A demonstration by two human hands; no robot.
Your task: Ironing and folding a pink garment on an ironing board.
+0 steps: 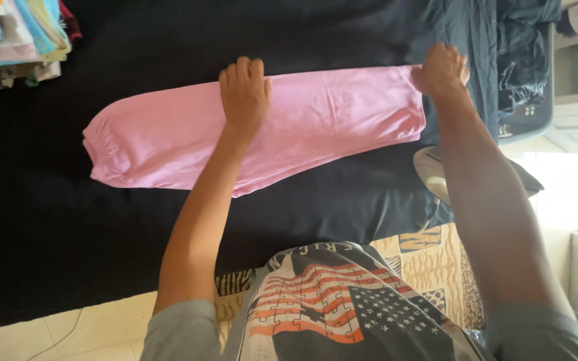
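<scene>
A pair of pink trousers (316, 124) lies folded lengthwise across a black cloth-covered surface (68, 234), its gathered cuffs at the left. My left hand (243, 93) presses down on the far edge of the trousers near the middle, fingers curled over the fabric. At the waist end on the right, my right hand (441, 69) grips the far corner of the pink fabric.
A stack of folded clothes (15, 40) sits at the back left. Dark blue-grey garments (496, 53) are heaped at the back right. An iron (436, 170) rests by my right forearm. A patterned cloth (436, 261) hangs at the near edge over a tiled floor (88, 334).
</scene>
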